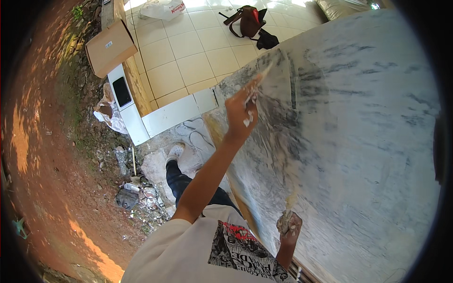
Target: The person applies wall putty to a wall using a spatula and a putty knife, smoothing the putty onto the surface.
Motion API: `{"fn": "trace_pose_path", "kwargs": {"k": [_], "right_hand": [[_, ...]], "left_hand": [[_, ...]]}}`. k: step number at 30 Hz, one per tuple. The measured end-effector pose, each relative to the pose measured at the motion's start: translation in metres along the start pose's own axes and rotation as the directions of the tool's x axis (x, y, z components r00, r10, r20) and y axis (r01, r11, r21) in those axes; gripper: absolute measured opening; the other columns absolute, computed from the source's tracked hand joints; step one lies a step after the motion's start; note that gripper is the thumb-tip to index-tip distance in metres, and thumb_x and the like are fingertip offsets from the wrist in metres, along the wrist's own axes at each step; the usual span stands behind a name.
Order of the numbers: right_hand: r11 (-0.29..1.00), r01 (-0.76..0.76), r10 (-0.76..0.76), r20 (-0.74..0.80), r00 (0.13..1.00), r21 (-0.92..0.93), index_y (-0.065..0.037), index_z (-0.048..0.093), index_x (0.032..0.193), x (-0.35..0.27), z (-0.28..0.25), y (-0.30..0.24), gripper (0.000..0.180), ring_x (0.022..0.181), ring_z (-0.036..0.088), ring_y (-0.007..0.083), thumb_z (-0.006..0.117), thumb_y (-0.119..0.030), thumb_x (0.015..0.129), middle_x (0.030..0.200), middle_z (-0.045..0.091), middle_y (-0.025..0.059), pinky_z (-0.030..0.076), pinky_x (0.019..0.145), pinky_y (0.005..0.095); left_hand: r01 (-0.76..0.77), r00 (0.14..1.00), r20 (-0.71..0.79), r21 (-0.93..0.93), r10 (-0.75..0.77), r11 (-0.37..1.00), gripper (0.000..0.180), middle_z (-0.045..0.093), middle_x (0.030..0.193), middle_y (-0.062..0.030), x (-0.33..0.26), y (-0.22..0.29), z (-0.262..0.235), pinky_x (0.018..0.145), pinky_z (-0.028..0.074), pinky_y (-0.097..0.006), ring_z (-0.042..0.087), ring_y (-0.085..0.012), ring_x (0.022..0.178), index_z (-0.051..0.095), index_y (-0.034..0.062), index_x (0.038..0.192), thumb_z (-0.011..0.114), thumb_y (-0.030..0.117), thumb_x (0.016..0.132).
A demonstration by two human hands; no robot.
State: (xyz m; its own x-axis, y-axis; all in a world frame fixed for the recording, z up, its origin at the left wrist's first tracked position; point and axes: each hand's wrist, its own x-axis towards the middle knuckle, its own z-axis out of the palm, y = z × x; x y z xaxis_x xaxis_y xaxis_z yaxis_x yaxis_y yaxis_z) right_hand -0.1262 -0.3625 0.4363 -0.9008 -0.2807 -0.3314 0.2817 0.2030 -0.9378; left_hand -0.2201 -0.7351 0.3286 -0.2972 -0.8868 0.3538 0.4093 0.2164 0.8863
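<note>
Left hand [241, 111] grips a putty knife [261, 78] flat against the grey-smeared wall [358, 141] to spread filler, while the right hand [289, 226], lower on that wall, clutches a putty lump [284, 220] in reserve.

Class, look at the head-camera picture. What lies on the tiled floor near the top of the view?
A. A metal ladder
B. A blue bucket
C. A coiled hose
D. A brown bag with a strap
D: a brown bag with a strap lies on the pale tiled floor near the top of the view, above the grey smeared wall.
</note>
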Motion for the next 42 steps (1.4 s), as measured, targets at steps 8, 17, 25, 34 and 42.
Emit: {"fn": "trace_pose_path", "kwargs": {"k": [8, 17, 25, 34, 42], "right_hand": [[0.994, -0.078, 0.082, 0.045, 0.996, -0.076, 0.005, 0.062, 0.093, -0.010, -0.029, 0.024, 0.049, 0.051, 0.049, 0.0096, 0.064, -0.044, 0.087, 0.067, 0.056, 0.0041, 0.037, 0.045, 0.0237], [0.988, -0.125, 0.139, 0.163, 0.977, -0.096, 0.005, 0.062, 0.097, 0.022, -0.024, 0.000, 0.053, 0.048, 0.050, 0.0107, 0.065, -0.047, 0.086, 0.067, 0.058, 0.0060, 0.036, 0.041, 0.0224], [0.988, -0.125, 0.138, 0.173, 0.975, -0.088, 0.008, 0.063, 0.102, 0.008, -0.038, 0.015, 0.062, 0.052, 0.053, 0.0099, 0.067, -0.052, 0.083, 0.071, 0.061, 0.0063, 0.040, 0.045, 0.0227], [0.992, -0.098, 0.105, 0.092, 0.990, -0.076, 0.008, 0.061, 0.101, -0.001, -0.053, 0.029, 0.058, 0.057, 0.052, 0.0124, 0.066, -0.047, 0.085, 0.071, 0.058, 0.0064, 0.039, 0.050, 0.0253], [0.987, -0.162, 0.162, 0.147, 0.976, -0.014, 0.010, 0.063, 0.103, 0.007, -0.046, 0.025, 0.057, 0.064, 0.057, 0.0106, 0.069, -0.044, 0.084, 0.080, 0.063, 0.0056, 0.045, 0.057, 0.0237]], "left_hand": [[-0.072, 0.982, 0.182, 0.149, 0.044, 0.986, 0.062, 0.059, 0.124, -0.0200, -0.026, 0.019, 0.031, 0.079, 0.055, -0.031, 0.065, -0.0313, 0.102, 0.060, -0.0025, 0.119, 0.050, -0.012, 0.058], [0.271, 0.889, 0.369, 0.049, -0.270, 0.961, 0.052, 0.060, 0.125, -0.0201, -0.130, 0.046, 0.001, 0.073, 0.053, -0.027, 0.069, -0.0220, 0.089, 0.057, -0.0051, 0.123, 0.044, -0.012, 0.074], [-0.082, 0.990, 0.124, 0.170, 0.061, 0.982, 0.074, 0.055, 0.127, -0.0258, 0.006, 0.001, 0.042, 0.068, 0.053, -0.028, 0.065, -0.0332, 0.104, 0.050, -0.0004, 0.133, 0.038, -0.016, 0.062], [0.038, 0.993, 0.107, 0.119, -0.051, 0.992, 0.073, 0.056, 0.127, -0.0239, -0.025, 0.021, 0.003, 0.081, 0.051, -0.026, 0.067, -0.0314, 0.100, 0.048, -0.0009, 0.134, 0.035, -0.016, 0.064], [-0.232, 0.968, 0.125, 0.093, 0.219, 0.968, 0.083, 0.049, 0.137, -0.0183, -0.018, -0.019, 0.043, 0.102, 0.041, -0.034, 0.056, -0.0347, 0.118, 0.050, 0.0037, 0.134, 0.035, -0.017, 0.055]]}}
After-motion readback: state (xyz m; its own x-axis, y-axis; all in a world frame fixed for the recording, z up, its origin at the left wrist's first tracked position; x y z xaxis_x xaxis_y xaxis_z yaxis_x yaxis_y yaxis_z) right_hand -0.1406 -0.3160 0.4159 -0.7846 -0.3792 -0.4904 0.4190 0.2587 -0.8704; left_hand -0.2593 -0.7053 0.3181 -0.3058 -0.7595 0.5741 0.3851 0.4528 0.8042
